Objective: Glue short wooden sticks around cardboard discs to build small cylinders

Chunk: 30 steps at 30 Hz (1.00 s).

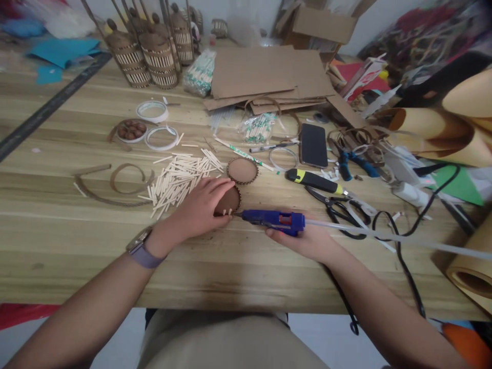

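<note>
My left hand [202, 207] is closed over a round brown cardboard disc [229, 197] on the wooden table [57, 241], its fingers pressing the rim where short wooden sticks stand. My right hand [303, 238] grips a blue hot glue gun [273, 220] lying sideways, its nozzle at the disc's edge beside my left fingertips. A clear glue stick [384, 237] pokes out of the gun's back toward the right. A second notched cardboard disc [242, 170] lies just behind. A pile of short wooden sticks [180, 179] spreads left of the discs.
Scissors [338, 207], a yellow-black utility knife [313, 181], a phone [313, 145] and blue pliers [355, 163] lie right of the discs. Tape rolls [161, 137], cardboard strips [115, 184], finished stick baskets [154, 56], flat cardboard sheets [265, 72] and paper rolls [471, 277] ring the workspace. A black cable [403, 266] runs off the front edge.
</note>
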Motion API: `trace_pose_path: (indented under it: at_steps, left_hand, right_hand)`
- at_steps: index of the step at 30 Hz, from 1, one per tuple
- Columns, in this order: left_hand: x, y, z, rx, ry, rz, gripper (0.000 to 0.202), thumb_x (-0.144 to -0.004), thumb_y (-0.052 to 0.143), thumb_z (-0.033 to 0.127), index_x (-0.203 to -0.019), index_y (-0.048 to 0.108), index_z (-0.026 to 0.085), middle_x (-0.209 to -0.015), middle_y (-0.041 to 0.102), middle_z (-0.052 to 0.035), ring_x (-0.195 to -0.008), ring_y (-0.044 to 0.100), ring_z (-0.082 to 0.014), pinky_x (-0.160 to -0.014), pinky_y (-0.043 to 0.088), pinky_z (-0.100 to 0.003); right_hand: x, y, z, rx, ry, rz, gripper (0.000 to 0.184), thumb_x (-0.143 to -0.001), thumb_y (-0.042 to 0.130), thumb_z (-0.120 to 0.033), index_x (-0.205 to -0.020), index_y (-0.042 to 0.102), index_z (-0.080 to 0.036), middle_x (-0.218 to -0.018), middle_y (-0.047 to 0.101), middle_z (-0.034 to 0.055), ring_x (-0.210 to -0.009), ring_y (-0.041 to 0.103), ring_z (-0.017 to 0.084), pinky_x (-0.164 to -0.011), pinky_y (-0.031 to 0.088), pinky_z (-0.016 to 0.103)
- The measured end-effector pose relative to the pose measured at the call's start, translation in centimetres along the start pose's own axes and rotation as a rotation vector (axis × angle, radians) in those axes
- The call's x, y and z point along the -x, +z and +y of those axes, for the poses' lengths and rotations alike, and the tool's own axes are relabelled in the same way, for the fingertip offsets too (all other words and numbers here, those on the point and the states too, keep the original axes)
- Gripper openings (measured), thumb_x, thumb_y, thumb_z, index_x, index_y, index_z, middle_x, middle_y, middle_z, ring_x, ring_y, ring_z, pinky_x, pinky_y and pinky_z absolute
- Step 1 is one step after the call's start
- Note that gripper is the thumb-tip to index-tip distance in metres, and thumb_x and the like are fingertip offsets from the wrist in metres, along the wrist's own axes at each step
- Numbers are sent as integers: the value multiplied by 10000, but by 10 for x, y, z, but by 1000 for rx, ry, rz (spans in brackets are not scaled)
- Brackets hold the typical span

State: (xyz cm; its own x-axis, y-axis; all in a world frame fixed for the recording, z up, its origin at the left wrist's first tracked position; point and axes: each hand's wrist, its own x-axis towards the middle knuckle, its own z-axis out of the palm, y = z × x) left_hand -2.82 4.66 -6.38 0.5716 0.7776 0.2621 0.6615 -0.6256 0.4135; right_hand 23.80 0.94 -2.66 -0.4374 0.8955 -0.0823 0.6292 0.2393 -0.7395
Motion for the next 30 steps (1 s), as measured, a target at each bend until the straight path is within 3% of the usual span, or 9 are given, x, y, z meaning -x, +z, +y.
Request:
trace_pose_path:
  at_steps: [4, 9, 15, 20, 30]
  left_hand:
    - [0, 0, 0, 0, 6, -1, 680, -788, 698, 307, -1400, 474, 116, -1420, 535, -172, -1294, 479, -350, -1124, 388, -546]
    - [0, -2, 1, 21, -3, -12, 669, -797, 691, 303, -1405, 472, 128, -1422, 532, -170, -1297, 475, -350, -1121, 387, -552]
    - [-1, -3, 2, 22, -19, -18, 650, -796, 673, 303, -1398, 475, 160, -1425, 533, -147, -1295, 475, -345, -1116, 392, -551]
    - [-1, -3, 3, 16, -16, -23, 643, -798, 670, 300, -1389, 479, 133, -1420, 536, -162, -1294, 474, -344, -1119, 390, -545]
    - [-1, -3, 2, 15, -5, -19, 635, -807, 667, 291, -1389, 483, 120, -1421, 531, -170, -1299, 471, -346, -1125, 385, -544]
  right_hand:
    - [1, 0, -5, 15, 1, 6, 239, -832, 603, -410, -912, 695, -204, -882, 754, 69, -772, 695, 224, -693, 527, 320]
    - [3, 3, -5, 38, -25, 24, 192, -843, 600, -393, -794, 657, -216, -754, 704, 50, -672, 654, 206, -636, 500, 311]
    - [3, 4, -4, 33, -32, 11, 154, -851, 610, -375, -824, 645, -227, -784, 704, 45, -678, 642, 201, -619, 483, 309]
    - [2, 5, -4, 50, -61, 17, 184, -850, 607, -380, -756, 596, -223, -679, 633, 28, -617, 588, 181, -586, 447, 299]
    - [3, 8, -3, 74, -103, 18, 183, -864, 597, -354, -741, 574, -219, -694, 612, 23, -641, 593, 177, -595, 432, 284]
